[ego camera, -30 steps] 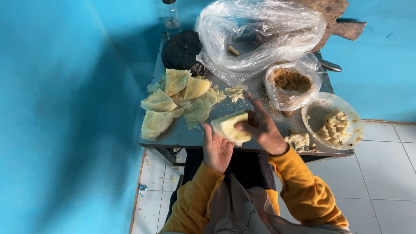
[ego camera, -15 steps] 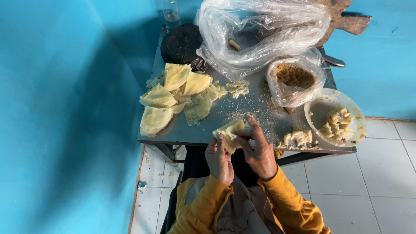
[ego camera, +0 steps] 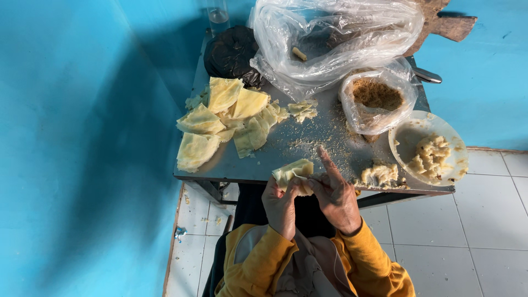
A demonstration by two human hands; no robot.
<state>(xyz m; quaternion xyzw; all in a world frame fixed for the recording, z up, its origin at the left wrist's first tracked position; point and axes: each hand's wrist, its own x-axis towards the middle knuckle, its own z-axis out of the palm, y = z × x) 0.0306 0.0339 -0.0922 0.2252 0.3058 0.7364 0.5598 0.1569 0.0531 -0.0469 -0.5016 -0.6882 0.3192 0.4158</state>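
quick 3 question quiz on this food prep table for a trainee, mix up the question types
1. True or false: the folded wrapper is held by both the left hand and the right hand.
2. Multiple choice: where does the pile of finished folded pieces lie on the metal table? A) left part B) right part C) inside the white bowl
3. Fill in: the small clear bag beside the white bowl holds brown ____.

Key
1. True; both hands pinch it just above the table's near edge.
2. A
3. crumbs; the bowl itself holds pale lumpy filling.
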